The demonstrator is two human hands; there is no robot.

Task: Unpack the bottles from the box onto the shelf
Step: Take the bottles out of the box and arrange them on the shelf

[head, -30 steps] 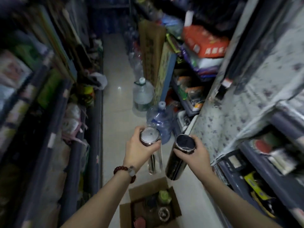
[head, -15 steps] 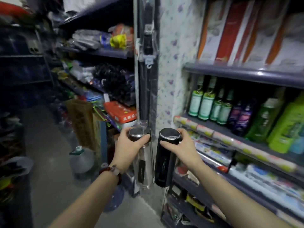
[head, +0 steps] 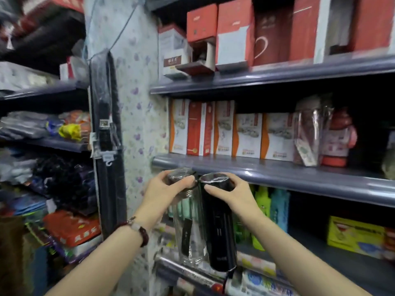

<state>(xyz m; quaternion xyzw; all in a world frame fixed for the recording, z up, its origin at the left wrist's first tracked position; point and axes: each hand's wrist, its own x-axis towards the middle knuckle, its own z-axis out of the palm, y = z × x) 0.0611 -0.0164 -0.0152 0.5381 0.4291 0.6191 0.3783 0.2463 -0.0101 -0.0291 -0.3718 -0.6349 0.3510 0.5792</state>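
Observation:
My left hand grips the lid end of a clear glass bottle that hangs upright below it. Right beside it, my right hand holds the top of a black bottle, also upright, with a cord dangling from its base. Both bottles touch side by side in front of the grey shelf edge, their lids just under its front lip. The box is out of view.
The shelf holds white and orange cartons, a wrapped clear bottle and a red bottle at the right. Above is another shelf with red boxes. Green and blue bottles stand below. A floral pillar is left.
My view has swung from the aisle floor and box up to the shelves. Both hands have lifted the two bottles up to the front edge of the carton shelf.

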